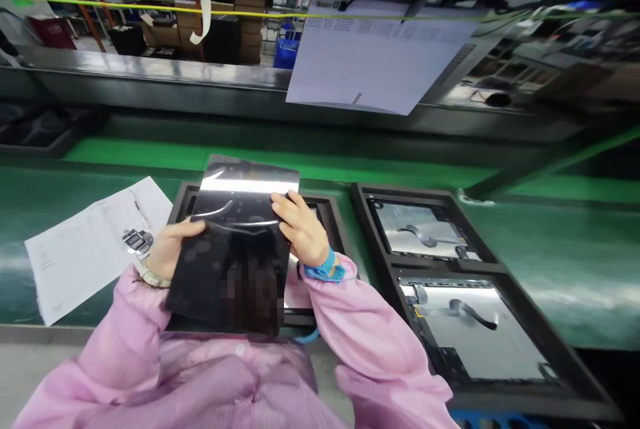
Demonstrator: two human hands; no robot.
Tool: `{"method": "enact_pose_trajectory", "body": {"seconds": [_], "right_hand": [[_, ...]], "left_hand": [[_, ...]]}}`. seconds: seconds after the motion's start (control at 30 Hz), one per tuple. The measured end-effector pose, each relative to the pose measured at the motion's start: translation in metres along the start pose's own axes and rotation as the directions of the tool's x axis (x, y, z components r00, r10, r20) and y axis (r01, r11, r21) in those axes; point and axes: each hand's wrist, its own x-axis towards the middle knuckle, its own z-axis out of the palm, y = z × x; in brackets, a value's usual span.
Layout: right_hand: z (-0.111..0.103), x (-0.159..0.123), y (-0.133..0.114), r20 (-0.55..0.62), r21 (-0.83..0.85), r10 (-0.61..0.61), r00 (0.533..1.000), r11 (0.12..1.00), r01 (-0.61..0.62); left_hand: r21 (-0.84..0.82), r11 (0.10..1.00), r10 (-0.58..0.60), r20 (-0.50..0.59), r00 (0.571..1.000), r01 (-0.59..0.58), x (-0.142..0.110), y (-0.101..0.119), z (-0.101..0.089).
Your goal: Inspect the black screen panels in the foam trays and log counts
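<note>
A glossy black display panel (235, 252) is held up tilted in front of my body, with a bright band of reflected light across its upper part. My left hand (170, 247) grips its left edge, thumb on the front and the other fingers hidden behind. On the right edge, my right hand (304, 229) is closed with its fingertips over the front face; its thumb is hidden. Behind and below the panel lies a dark foam tray (333, 219), mostly covered. A blue wrist strap (327, 269) circles my right wrist.
A second foam tray (373, 229) at right holds two silvery device units (480, 325) in separate compartments. White paper sheets (83, 262) lie at left. A white board (375, 55) hangs over the far side of the green bench (560, 262). Another dark tray (47, 142) sits far left.
</note>
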Motion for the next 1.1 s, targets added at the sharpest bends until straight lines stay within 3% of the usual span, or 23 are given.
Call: {"method": "enact_pose_trajectory", "body": {"seconds": [0.1, 0.17, 0.2, 0.23, 0.3, 0.33, 0.37, 0.4, 0.43, 0.5, 0.57, 0.6, 0.7, 0.83, 1.1], "right_hand": [[-0.007, -0.002, -0.001, 0.078, -0.208, -0.051, 0.996, 0.976, 0.066], [-0.01, -0.003, 0.001, 0.079, -0.327, 0.087, 0.993, 0.943, -0.057], [-0.012, -0.004, 0.004, 0.029, -0.353, 0.208, 0.978, 0.917, -0.185], [-0.013, -0.005, 0.008, -0.041, -0.342, 0.352, 0.935, 0.875, -0.344], [-0.014, -0.009, 0.014, -0.154, -0.222, 0.635, 0.757, 0.724, -0.653], [-0.014, -0.011, 0.015, -0.168, -0.159, 0.737, 0.655, 0.636, -0.755], [-0.013, -0.013, 0.015, -0.155, -0.127, 0.797, 0.583, 0.57, -0.812], [-0.011, -0.014, 0.012, -0.133, -0.125, 0.823, 0.552, 0.539, -0.833], [-0.009, -0.013, 0.007, -0.102, -0.144, 0.821, 0.562, 0.547, -0.825], [-0.003, -0.006, -0.008, 0.007, -0.183, 0.757, 0.654, 0.644, -0.743], [0.005, 0.004, -0.029, 0.22, -0.118, 0.621, 0.752, 0.782, -0.611], [0.01, 0.009, -0.04, 0.333, -0.059, 0.534, 0.777, 0.834, -0.548], [0.025, 0.021, -0.072, 0.539, 0.02, 0.312, 0.782, 0.924, -0.382], [0.037, 0.021, -0.097, 0.545, -0.13, 0.278, 0.791, 0.96, -0.248], [0.034, 0.024, -0.107, 0.464, -0.081, 0.479, 0.745, 0.86, -0.503]], "left_hand": [[-0.018, 0.996, -0.092, 0.047, 0.995, 0.092, -0.004, -0.009, 0.014], [-0.03, 0.996, -0.086, 0.026, 0.996, 0.087, -0.006, -0.011, 0.019], [-0.034, 0.996, -0.078, 0.008, 0.997, 0.078, -0.005, -0.012, 0.02], [-0.037, 0.997, -0.073, -0.008, 0.997, 0.073, -0.004, -0.013, 0.021], [-0.055, 0.995, -0.083, -0.04, 0.996, 0.081, 0.0, -0.017, 0.023], [-0.072, 0.994, -0.089, -0.058, 0.994, 0.084, 0.002, -0.019, 0.024], [-0.091, 0.993, -0.087, -0.083, 0.993, 0.08, 0.005, -0.021, 0.025], [-0.108, 0.992, -0.079, -0.119, 0.99, 0.066, 0.008, -0.024, 0.027], [-0.128, 0.99, -0.073, -0.165, 0.984, 0.052, 0.011, -0.026, 0.029], [-0.188, 0.982, -0.075, -0.272, 0.959, 0.024, 0.017, -0.029, 0.033], [-0.246, 0.969, -0.081, -0.357, 0.93, -0.011, 0.021, -0.031, 0.035], [-0.267, 0.963, -0.069, -0.391, 0.918, -0.042, 0.023, -0.031, 0.036], [-0.271, 0.948, 0.025, -0.465, 0.885, -0.169, 0.025, -0.035, 0.035], [-0.246, 0.933, 0.105, -0.512, 0.853, -0.262, 0.026, -0.041, 0.035], [-0.255, 0.934, 0.119, -0.438, 0.891, -0.25, 0.033, -0.035, 0.049]]}}
